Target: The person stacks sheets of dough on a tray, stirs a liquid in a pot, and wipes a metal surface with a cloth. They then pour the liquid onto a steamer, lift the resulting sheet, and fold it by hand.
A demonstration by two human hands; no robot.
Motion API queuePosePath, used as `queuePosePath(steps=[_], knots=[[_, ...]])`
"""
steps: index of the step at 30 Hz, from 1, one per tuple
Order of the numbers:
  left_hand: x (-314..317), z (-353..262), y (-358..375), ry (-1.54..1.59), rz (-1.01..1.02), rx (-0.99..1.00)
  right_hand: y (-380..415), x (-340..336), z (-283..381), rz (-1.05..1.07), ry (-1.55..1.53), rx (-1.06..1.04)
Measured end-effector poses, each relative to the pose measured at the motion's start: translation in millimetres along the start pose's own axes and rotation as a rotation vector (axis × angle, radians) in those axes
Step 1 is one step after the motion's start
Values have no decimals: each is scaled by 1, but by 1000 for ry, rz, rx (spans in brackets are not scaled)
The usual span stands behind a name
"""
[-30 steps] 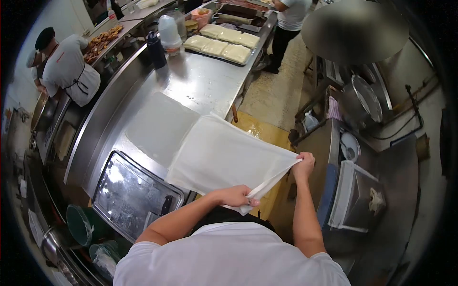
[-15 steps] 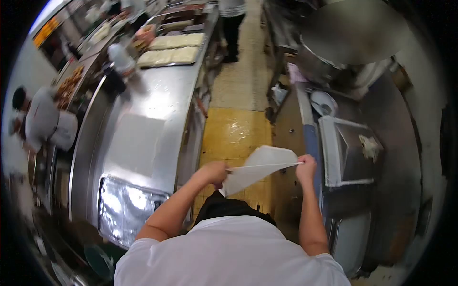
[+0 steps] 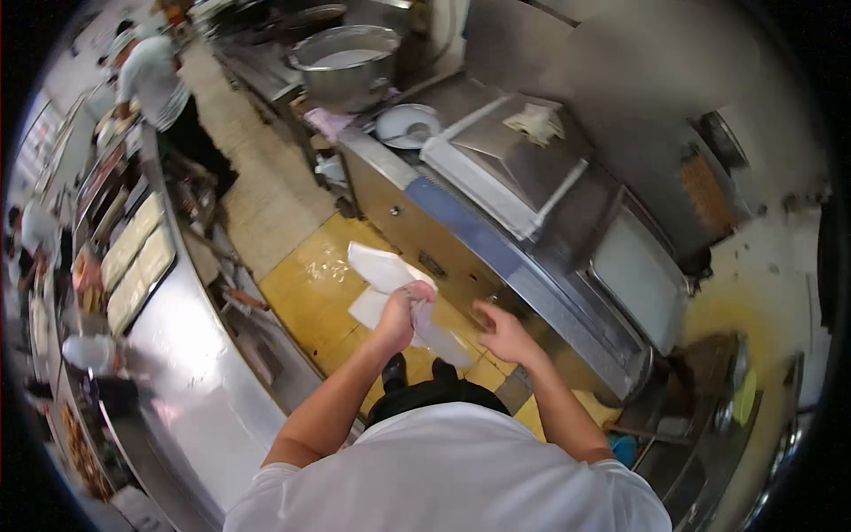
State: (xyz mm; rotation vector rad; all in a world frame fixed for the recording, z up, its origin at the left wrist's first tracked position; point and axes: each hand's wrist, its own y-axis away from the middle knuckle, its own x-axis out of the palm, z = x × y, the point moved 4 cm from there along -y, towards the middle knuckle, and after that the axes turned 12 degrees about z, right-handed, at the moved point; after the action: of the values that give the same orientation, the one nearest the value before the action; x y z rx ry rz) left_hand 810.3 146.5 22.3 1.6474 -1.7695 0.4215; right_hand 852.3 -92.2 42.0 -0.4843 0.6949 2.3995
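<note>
My left hand (image 3: 399,317) is closed round a thin white sheet (image 3: 379,266), gripping it near its middle. Cloth or paper, its material does not show clearly. Folded flaps of the sheet stick out above and to the left of the fist, and another part hangs down to the right, blurred. My right hand (image 3: 505,333) is apart from the sheet, its fingers stretched toward it with nothing in them. Both hands are in front of my body, over the yellow floor (image 3: 297,275).
Along the right runs a steel counter with a large metal pot (image 3: 341,84), a round lid (image 3: 408,124), a sloped metal cover (image 3: 496,146) topped by a crumpled rag (image 3: 536,122), and a tray (image 3: 638,266). On the left, a steel table (image 3: 204,381) bears pale slabs (image 3: 137,266). A person (image 3: 160,84) stands farther off.
My view has turned right toward the counter. The sheet, stretched between both hands before, is now bunched in my left hand; my right hand has let go of it.
</note>
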Motion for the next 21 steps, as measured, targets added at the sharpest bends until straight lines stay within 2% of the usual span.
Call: queuePosePath(steps=[1, 4, 5, 7, 8, 10, 11, 13, 14, 17, 19, 20, 21], knots=[[24, -3, -8, -175, 71, -81, 2, -6, 24, -147, -32, -126], [116, -30, -7, -605, 429, -48, -1, -13, 57, -250, -43, -392], [143, -47, -5, -789, 516, -55, 1, -13, 59, -201, -82, -270], [175, -71, -7, -761, 577, -46, 13, -14, 57, -101, -172, -36], [186, -79, -12, -744, 608, -40, 19, -15, 41, -110, -217, 8], [202, -96, -31, -748, 608, 61, 30, -18, -3, -124, -305, 91], [211, -104, -41, -747, 606, 111, 45, -27, -23, -188, -241, 164], [231, -115, -61, -872, 524, 215, 88, -53, -58, -310, -117, 313], [247, -121, -69, -1052, 484, 361, 113, -70, -74, -362, -101, 358], [284, -115, -110, -927, 436, 410, 192, -145, -86, -476, -71, 504], [317, -113, -136, -903, 392, 426, 240, -200, -97, -592, -82, 454], [322, -109, -167, -941, 416, 512, 263, -227, -109, -729, -95, 403], [340, -109, -182, -884, 381, 492, 282, -252, -118, -864, -107, 350]])
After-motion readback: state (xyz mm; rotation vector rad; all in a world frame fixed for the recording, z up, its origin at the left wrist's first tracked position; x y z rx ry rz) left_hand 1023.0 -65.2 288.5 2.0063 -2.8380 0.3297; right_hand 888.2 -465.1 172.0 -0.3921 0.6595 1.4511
